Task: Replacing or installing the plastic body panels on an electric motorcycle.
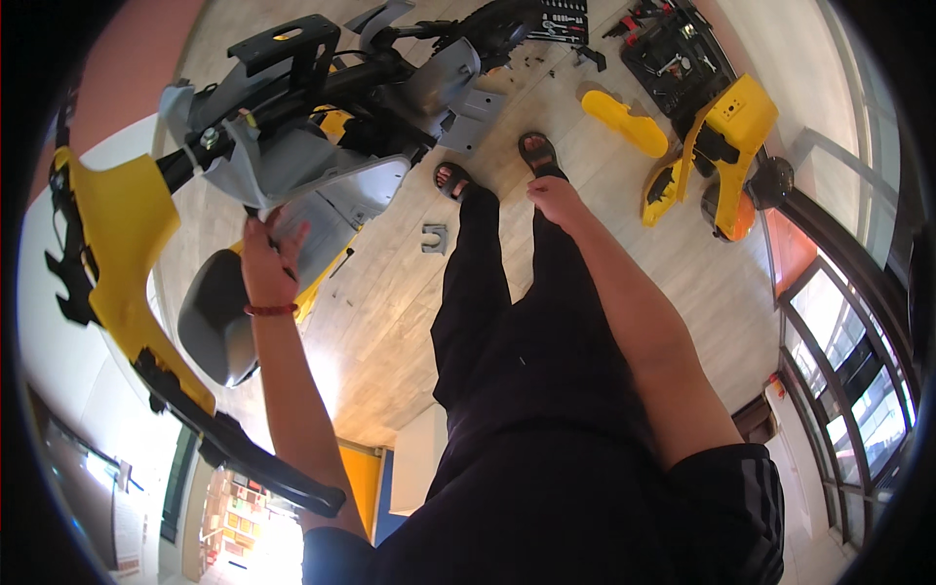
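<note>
A partly stripped scooter with yellow and grey panels fills the left side. My left hand (pixel 270 263), a red bracelet at its wrist, reaches up to the lower edge of a grey body panel (pixel 234 166). Its fingers are apart, and the fingertips are at or just under that edge; contact is hard to tell. Beside this hand lies the dark rounded seat (pixel 216 317). My right hand (pixel 558 201) is closed in front of my right leg, near the knee; whatever it may hold is hidden. A yellow curved panel (pixel 132 219) with a handlebar grip (pixel 278 478) stands left of my forearm.
A grey clip-shaped part (pixel 435 239) lies on the wooden floor by my leg. Farther right are a flat yellow panel (pixel 624 122), a larger yellow body piece (pixel 736 117) and an opened black tool case (pixel 673 63). A socket set (pixel 561 21) and scattered small parts lie at the far side.
</note>
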`<state>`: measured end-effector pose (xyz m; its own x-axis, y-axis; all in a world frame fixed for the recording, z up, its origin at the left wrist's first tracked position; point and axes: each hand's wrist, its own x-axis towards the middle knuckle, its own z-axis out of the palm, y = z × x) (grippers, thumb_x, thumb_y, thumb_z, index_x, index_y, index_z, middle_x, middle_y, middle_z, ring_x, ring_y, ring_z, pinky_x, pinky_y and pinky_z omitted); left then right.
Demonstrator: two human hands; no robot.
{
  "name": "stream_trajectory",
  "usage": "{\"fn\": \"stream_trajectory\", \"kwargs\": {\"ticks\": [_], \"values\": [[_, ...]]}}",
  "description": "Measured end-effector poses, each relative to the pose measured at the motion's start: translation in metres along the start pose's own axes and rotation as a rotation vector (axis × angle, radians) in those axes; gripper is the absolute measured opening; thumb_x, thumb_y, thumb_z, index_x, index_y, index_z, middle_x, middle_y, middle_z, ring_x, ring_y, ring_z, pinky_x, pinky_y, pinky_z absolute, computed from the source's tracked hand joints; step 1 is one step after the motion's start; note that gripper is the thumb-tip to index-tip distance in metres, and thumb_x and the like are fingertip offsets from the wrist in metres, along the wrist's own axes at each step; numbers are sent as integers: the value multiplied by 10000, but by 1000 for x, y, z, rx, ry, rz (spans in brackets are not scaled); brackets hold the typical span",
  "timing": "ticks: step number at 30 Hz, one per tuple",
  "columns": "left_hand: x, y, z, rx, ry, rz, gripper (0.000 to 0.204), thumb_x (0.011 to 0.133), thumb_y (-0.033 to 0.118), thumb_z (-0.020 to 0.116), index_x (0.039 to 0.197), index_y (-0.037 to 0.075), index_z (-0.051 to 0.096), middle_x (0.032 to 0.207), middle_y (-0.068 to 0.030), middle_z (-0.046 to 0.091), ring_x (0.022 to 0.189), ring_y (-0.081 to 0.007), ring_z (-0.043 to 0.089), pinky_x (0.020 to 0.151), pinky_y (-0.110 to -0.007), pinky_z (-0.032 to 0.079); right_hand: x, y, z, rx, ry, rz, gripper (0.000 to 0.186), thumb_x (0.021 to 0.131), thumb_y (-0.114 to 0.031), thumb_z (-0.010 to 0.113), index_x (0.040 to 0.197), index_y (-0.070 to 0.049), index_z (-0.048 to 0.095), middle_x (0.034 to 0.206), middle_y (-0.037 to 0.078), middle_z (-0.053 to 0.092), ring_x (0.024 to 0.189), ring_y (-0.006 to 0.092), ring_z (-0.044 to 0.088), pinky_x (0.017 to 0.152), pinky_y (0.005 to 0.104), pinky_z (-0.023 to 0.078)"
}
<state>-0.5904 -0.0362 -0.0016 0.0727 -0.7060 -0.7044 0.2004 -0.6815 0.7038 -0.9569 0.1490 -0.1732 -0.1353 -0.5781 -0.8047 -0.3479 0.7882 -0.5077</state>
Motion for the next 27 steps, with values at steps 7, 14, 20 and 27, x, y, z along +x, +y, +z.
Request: {"fn": "stream_trajectory", "kwargs": {"ticks": [7, 14, 20, 27], "values": [[-126, -119, 6, 235, 105, -130, 290, 939, 254, 389, 1160, 73, 442, 768, -33, 509, 454, -75, 396, 648, -300, 507, -39, -37, -20, 4, -387, -265, 326, 821, -323, 536, 869, -12, 622, 769, 150, 627, 756, 258, 613, 661, 363, 448], [-222, -189, 113, 803, -375, -22, 321, 877, 175, 496, 1152, 9, 506, 835, -130, 591, 787, -270, 587, 688, -350, 456, -124, -70, -20, 239, -898, -100, 455, 911, -408, 483, 1118, -13, 572, 861, 51, 596, 705, 97, 537, 641, 235, 451], [-257, -171, 154, 1040, -481, 115, 251, 852, 219, 523, 979, 4, 542, 881, -208, 594, 851, -373, 571, 735, -444, 448, -163, -71, -60, -225, -1030, -187, 252, 892, -227, 507, 956, -25, 644, 725, -1, 573, 579, 67, 497, 522, 225, 405], [-291, -171, 121, 1132, -505, 87, 248, 848, 206, 539, 1019, 30, 581, 904, -171, 618, 874, -342, 583, 760, -400, 457, -194, -46, -54, -60, -1035, -84, 245, 888, -209, 528, 998, -20, 639, 720, 5, 576, 587, 54, 497, 514, 203, 395]]}}
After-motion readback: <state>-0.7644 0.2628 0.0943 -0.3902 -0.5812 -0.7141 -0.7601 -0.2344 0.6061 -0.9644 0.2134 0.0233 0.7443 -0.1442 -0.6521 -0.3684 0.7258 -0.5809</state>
